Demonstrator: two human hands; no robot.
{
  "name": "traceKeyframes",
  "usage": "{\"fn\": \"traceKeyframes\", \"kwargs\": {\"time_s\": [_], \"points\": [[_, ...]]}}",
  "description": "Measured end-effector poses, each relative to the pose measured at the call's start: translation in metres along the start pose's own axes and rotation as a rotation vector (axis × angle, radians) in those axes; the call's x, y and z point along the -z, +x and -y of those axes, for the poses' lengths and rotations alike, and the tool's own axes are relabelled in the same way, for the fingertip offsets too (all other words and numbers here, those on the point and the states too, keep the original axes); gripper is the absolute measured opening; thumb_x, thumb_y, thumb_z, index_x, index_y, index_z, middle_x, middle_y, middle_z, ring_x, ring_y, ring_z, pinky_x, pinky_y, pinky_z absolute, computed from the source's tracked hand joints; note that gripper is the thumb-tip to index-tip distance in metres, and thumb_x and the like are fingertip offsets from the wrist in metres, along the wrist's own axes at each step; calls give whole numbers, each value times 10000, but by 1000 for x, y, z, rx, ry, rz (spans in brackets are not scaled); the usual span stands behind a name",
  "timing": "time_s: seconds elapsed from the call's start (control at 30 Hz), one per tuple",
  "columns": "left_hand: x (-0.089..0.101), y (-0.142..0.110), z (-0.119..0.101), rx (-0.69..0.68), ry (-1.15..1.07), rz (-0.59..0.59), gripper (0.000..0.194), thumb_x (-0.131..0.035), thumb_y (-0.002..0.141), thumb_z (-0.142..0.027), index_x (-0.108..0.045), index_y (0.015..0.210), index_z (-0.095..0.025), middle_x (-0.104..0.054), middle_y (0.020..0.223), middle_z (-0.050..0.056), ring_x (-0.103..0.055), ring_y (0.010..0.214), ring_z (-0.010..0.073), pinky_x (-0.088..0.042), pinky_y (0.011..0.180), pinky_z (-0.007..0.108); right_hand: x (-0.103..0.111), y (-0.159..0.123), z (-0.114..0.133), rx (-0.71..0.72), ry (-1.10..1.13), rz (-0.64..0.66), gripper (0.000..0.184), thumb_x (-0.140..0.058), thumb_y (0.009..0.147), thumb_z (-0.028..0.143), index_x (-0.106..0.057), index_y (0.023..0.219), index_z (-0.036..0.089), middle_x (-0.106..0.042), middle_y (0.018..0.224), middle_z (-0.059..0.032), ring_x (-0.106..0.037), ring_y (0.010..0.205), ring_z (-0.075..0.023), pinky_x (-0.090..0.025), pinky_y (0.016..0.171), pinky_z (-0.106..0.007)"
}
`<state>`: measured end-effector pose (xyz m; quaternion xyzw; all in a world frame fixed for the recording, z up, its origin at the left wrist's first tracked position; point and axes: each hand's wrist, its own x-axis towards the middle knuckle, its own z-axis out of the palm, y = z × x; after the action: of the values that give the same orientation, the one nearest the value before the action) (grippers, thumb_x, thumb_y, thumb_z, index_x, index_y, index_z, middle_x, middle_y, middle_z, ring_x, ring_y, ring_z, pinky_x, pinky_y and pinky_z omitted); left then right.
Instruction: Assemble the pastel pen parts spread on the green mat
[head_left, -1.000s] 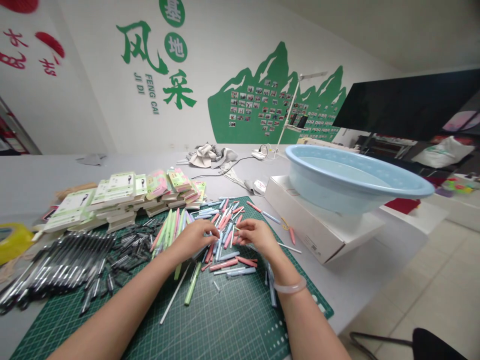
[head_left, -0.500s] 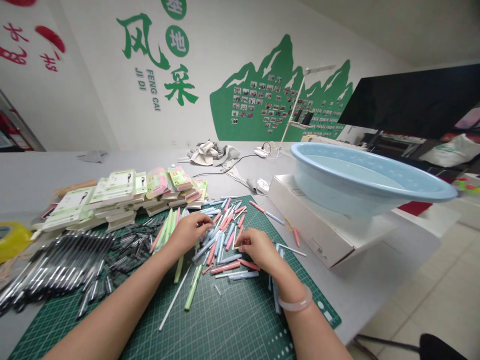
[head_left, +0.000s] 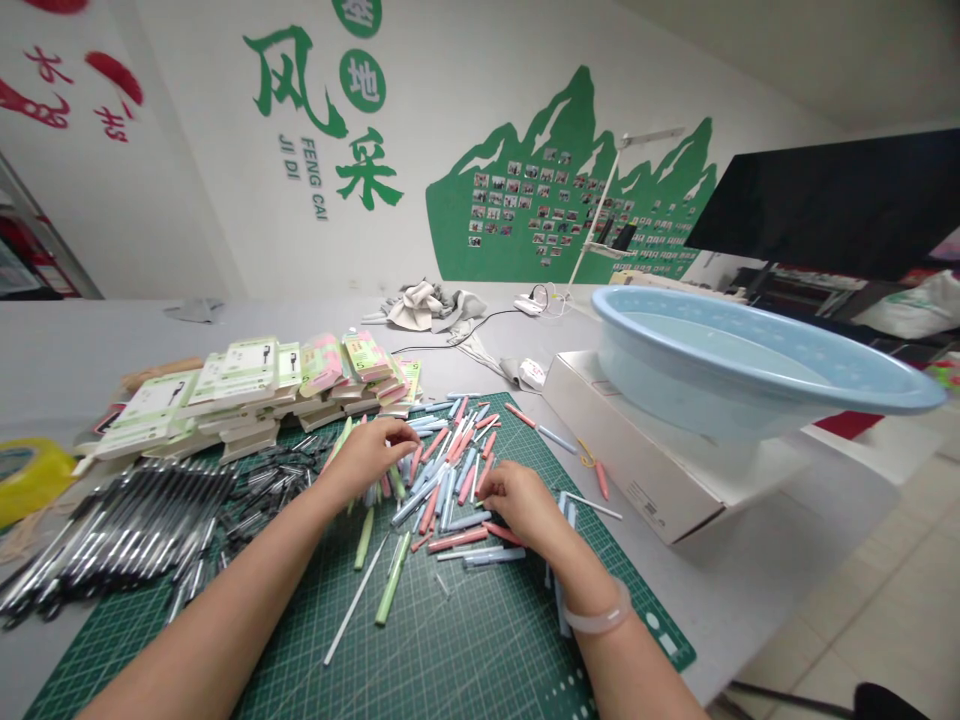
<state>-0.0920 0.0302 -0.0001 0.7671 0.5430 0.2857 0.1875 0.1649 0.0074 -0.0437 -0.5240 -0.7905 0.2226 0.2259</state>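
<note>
Loose pen parts lie heaped on the green cutting mat (head_left: 480,620): red, blue and green barrels, with thin white tubes among them. My left hand (head_left: 371,458) hovers at the left side of the heap, fingers bent, a gap between thumb and fingers, nothing visible in them. Against the right side, my right hand (head_left: 521,500) has its fingertips pinched together; a small green bit shows by them, but I cannot make out what they hold. Nearer me lie a green pen barrel (head_left: 393,580) and a thin white tube (head_left: 355,602). A pale bracelet (head_left: 600,612) circles my right wrist.
To the left are a row of black pens (head_left: 142,525), a pile of black pen parts (head_left: 281,482) and stacked small boxes (head_left: 240,370). Yellow tape (head_left: 56,475) sits at the far left. A light blue basin (head_left: 667,385) rests on a white box (head_left: 637,455) to the right.
My left hand has drawn slightly left and up from the heap, its fingers parting. The right hand stays by the heap, still pinched. The whole view has shifted slightly.
</note>
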Motion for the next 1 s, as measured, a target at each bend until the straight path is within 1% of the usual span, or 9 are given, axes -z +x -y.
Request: {"fn": "traceKeyframes", "kwargs": {"time_s": [0.1, 0.17, 0.3, 0.43, 0.53, 0.7, 0.8, 0.9, 1.0], "points": [[1, 1, 3, 3, 44, 23, 192, -522, 778, -314, -683, 819, -218, -685, 831, -1, -604, 780, 167, -416, 683, 248, 3, 0, 1, -13, 6, -13, 145, -626, 675, 105, -695, 740, 215, -630, 792, -15, -560, 758, -153, -360, 676, -228], [-3, 0, 1, -22, 54, 54, 181, -523, 780, -295, -683, 817, -221, -680, 837, 1, -599, 785, 165, -414, 690, 246, 5, 0, 3, -22, 9, -28, 125, -615, 703, 133, -695, 748, 217, -647, 807, -20, -569, 788, -163, -367, 700, -236], [-25, -7, -16, -140, 71, 146, 132, -553, 768, -235, -676, 815, -233, -654, 816, -5, -576, 775, 153, -407, 696, 245, 11, 0, 5, -47, 11, -69, 115, -584, 747, 186, -693, 775, 214, -678, 824, -27, -584, 806, -176, -378, 718, -248], [-50, -15, -36, -290, 123, 187, 105, -575, 778, -215, -668, 821, -237, -628, 841, -3, -555, 872, 160, -391, 770, 256, 14, -1, 4, -76, 2, -113, 151, -554, 747, 165, -692, 791, 208, -690, 823, -30, -595, 795, -174, -381, 718, -247], [-60, -17, -40, -327, 151, 212, 116, -572, 790, -208, -673, 830, -245, -619, 846, 2, -546, 890, 162, -387, 793, 262, 14, 0, 3, -77, 1, -130, 159, -541, 745, 162, -691, 775, 208, -693, 819, -31, -598, 788, -173, -381, 706, -245], [-60, -15, -36, -338, 132, 212, 158, -532, 828, -256, -686, 864, -261, -626, 860, 11, -548, 891, 169, -395, 821, 283, 16, 1, 2, -81, 15, -138, 163, -535, 740, 162, -690, 762, 209, -696, 830, -33, -600, 792, -177, -383, 712, -253], [-54, -11, -33, -294, 108, 147, 185, -503, 842, -258, -684, 880, -254, -641, 910, 22, -549, 925, 184, -398, 853, 310, 18, 1, 2, -107, 27, -144, 166, -532, 735, 163, -691, 753, 205, -695, 816, -34, -602, 785, -179, -389, 705, -256], [-49, -6, -28, -230, 142, 48, 211, -484, 845, -245, -677, 931, -242, -650, 973, 40, -539, 974, 207, -391, 895, 353, 17, 2, 2, -165, 118, -121, 184, -505, 740, 168, -684, 772, 198, -669, 681, -20, -599, 659, -159, -404, 633, -245], [-49, -4, -21, -262, 172, 55, 276, -457, 860, -242, -649, 1057, -238, -636, 1110, 39, -490, 1109, 215, -339, 990, 376, 13, 4, -2, -240, 285, -84, 194, -475, 744, 173, -664, 790, 187, -617, 561, 5, -560, 509, -134, -400, 521, -225]]}}
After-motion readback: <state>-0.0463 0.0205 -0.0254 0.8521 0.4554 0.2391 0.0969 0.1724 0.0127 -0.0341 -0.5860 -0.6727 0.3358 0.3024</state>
